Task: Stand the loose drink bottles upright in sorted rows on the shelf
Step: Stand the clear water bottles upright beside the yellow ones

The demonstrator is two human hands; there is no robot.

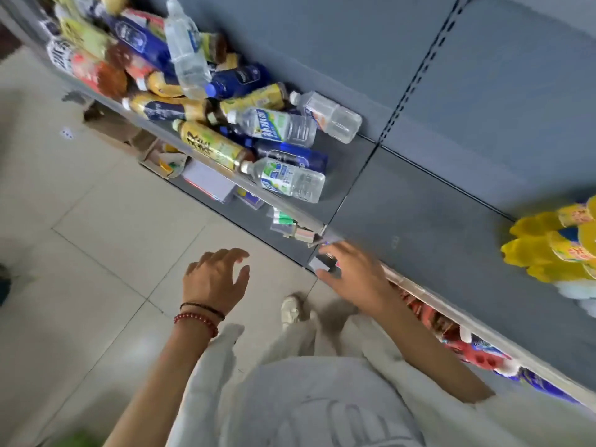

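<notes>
A jumbled pile of drink bottles lies on its side on the grey shelf (403, 214), running from the upper left toward the middle. Nearest me are a clear water bottle with a green-blue label (283, 179), a yellow tea bottle (209, 146) and a dark blue bottle (290, 156). Another clear bottle (325, 116) lies against the back panel. My left hand (216, 279) hovers open over the floor, below the shelf edge. My right hand (351, 272) is open at the shelf's front rail, fingers spread, touching no bottle.
Yellow packaged goods (558, 246) sit on the shelf at the right edge. A lower shelf holds small boxes and cards (209, 182) and red snack packs (477, 353). Beige tiled floor (80, 237) lies on the left, with my shoe (290, 311) below the hands.
</notes>
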